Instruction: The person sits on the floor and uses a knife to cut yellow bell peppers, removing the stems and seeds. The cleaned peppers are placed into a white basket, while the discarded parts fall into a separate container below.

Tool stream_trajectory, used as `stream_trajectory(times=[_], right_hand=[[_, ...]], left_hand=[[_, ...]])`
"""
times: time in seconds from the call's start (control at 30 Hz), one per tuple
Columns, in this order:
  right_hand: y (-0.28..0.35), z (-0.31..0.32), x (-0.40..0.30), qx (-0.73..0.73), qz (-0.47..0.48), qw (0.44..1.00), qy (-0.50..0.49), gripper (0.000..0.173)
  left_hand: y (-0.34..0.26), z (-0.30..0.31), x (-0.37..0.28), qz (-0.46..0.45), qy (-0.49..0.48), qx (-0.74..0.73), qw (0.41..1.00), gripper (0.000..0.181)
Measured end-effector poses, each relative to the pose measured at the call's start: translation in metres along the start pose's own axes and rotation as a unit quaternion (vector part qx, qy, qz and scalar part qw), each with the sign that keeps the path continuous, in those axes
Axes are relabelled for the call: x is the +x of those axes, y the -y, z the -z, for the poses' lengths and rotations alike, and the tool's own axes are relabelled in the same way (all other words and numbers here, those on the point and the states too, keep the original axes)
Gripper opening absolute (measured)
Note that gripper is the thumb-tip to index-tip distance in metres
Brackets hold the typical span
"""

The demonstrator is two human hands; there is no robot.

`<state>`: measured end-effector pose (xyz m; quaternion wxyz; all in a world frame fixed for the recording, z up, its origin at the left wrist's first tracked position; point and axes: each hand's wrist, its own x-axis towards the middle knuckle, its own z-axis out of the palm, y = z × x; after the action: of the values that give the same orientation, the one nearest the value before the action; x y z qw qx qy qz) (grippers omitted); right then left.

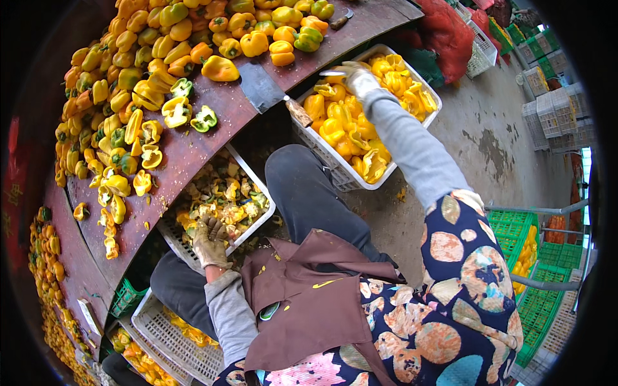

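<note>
My gloved right hand [357, 79] is over a white plastic crate [437, 108] of cut yellow bell peppers [338, 113]; a small knife [332, 73] shows at its fingers. My left hand [211, 241], in a stained glove, reaches to the near side of a white crate [267, 212] of pepper cores and scraps [231, 188]. Whether its fingers hold a scrap, I cannot tell. On the table [193, 149] before me lie a heap of whole yellow peppers [140, 58] and halved yellow and green ones [177, 112]. A cleaver [263, 87] rests at the table's edge, its wooden handle over the pepper crate.
Another small knife [342, 19] lies at the table's far edge. Red mesh sacks [444, 38] stand beyond the pepper crate. Below left are more white crates [178, 333]; at right stand green crates [545, 294] and a metal rail [540, 210]. My knees are between the two nearest crates.
</note>
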<state>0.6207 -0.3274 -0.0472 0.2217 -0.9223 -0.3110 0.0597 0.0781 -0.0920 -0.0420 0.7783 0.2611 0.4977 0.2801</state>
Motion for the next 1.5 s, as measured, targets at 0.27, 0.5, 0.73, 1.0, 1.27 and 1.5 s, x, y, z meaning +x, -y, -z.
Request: stream_trajectory(times=[0.27, 0.5, 0.73, 1.0, 1.27, 1.5], right_hand=[[0.049, 0.022, -0.048, -0.145, -0.042, 0.958, 0.242, 0.039], [0.003, -0.013, -0.058, -0.132, -0.09, 0.987, 0.025, 0.026], [0.021, -0.019, -0.025, -0.047, -0.065, 0.997, -0.022, 0.047], [0.032, -0.022, -0.028, -0.06, -0.131, 0.985, 0.093, 0.034], [-0.023, -0.042, -0.008, -0.125, -0.181, 0.971, 0.092, 0.035], [0.007, -0.003, -0.021, -0.044, 0.086, 0.985, -0.143, 0.023]], left_hand=[[0.006, 0.028, 0.016, -0.028, -0.025, 0.02, 0.999, 0.029], [0.009, 0.022, 0.029, -0.009, 0.03, 0.055, 0.998, 0.029], [0.011, -0.007, 0.022, -0.019, 0.005, 0.138, 0.99, 0.03], [0.006, 0.003, 0.032, 0.001, 0.02, 0.154, 0.988, 0.026], [0.007, 0.006, 0.044, 0.058, 0.163, -0.006, 0.985, 0.019], [-0.011, 0.022, 0.035, -0.041, 0.137, -0.085, 0.986, 0.02]])
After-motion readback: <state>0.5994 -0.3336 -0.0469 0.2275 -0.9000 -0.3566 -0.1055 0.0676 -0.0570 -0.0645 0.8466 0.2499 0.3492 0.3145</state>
